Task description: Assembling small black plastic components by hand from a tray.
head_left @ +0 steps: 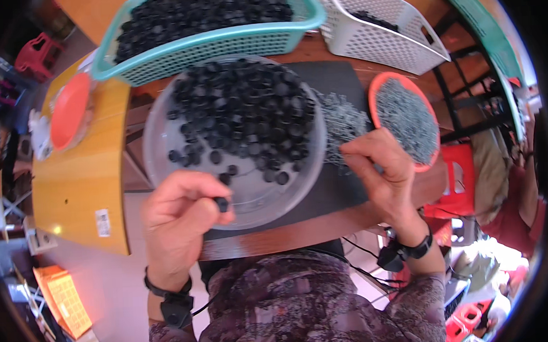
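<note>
Two hands work over one round clear tray (162,139) in the head view, the only view I have from here. The left hand (181,215) pinches a single small black cap (221,204) between thumb and fingers, just above the tray's near rim. The right hand (378,166) is curled narrow, fingertips pressed together at the edge of a loose heap of grey metal pins (343,122) on the dark mat (342,192); I cannot tell whether a pin is actually held. The tray carries a pile of black caps (247,111) too many for me to count, with roughly ten strays lying apart near its front. I count two baskets beyond it: one teal basket (219,45) heaped with the same caps, one white basket (378,38) nearly bare. Two orange dishes show: one orange dish (431,121) full of pins by the right hand, one orange lid (69,109) far left on the wooden table (79,179). Each wrist wears one black band.
</note>
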The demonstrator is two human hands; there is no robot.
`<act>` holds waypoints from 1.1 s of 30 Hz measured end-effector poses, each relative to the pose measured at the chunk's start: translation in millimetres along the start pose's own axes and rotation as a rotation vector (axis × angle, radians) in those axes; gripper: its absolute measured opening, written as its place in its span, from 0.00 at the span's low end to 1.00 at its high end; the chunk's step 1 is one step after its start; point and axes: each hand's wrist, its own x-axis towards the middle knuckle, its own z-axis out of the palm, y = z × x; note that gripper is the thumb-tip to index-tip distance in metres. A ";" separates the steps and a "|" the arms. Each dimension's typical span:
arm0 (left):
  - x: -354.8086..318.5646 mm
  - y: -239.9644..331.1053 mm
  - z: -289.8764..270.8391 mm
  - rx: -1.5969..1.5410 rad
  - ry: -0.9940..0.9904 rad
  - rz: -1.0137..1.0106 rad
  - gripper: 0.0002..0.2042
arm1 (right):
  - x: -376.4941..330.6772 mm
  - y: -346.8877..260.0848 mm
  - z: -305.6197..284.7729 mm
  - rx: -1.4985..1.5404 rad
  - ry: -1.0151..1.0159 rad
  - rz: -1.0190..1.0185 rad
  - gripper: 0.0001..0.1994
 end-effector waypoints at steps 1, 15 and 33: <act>0.2 -0.9 -1.8 0.017 -0.011 0.018 0.07 | -2.7 1.1 0.1 -0.010 -0.011 -0.001 0.10; 5.4 -3.0 9.5 -0.050 -0.030 -0.026 0.14 | -7.3 10.6 11.4 -0.363 -0.167 -0.206 0.10; 4.4 -5.5 9.2 -0.002 -0.009 -0.040 0.14 | -8.7 5.2 -7.1 -0.248 -0.239 -0.095 0.10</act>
